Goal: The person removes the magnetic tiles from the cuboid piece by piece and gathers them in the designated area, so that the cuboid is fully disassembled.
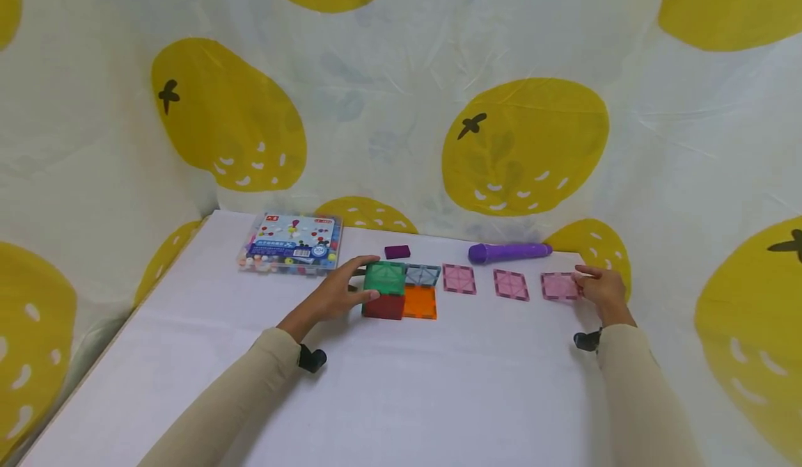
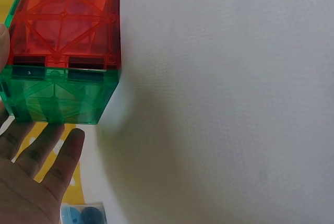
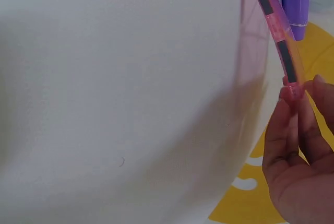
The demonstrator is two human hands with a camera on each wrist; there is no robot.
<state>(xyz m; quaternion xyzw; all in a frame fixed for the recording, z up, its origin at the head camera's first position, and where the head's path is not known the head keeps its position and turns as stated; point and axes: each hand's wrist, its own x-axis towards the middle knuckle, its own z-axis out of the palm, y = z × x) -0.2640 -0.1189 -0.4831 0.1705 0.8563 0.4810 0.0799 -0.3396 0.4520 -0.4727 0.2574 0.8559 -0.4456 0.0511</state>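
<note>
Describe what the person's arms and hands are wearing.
Both arms are covered by long beige sleeves reaching the wrists. The left hand and right hand are bare, with no gloves. A small black device, apparently the wrist camera, sits under each wrist at the cuff.

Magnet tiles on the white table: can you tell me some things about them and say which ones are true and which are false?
1. The right hand pinches a pink tile. True.
2. The left hand rests against a blue cube. False: the piece it touches has a green tile on top and a red tile in front.
3. An orange tile lies flat beside the red one. True.
4. The purple pen lies in front of the pink tiles. False: it lies behind them, near the cloth.
5. Three pink tiles sit in a row. True.
</note>
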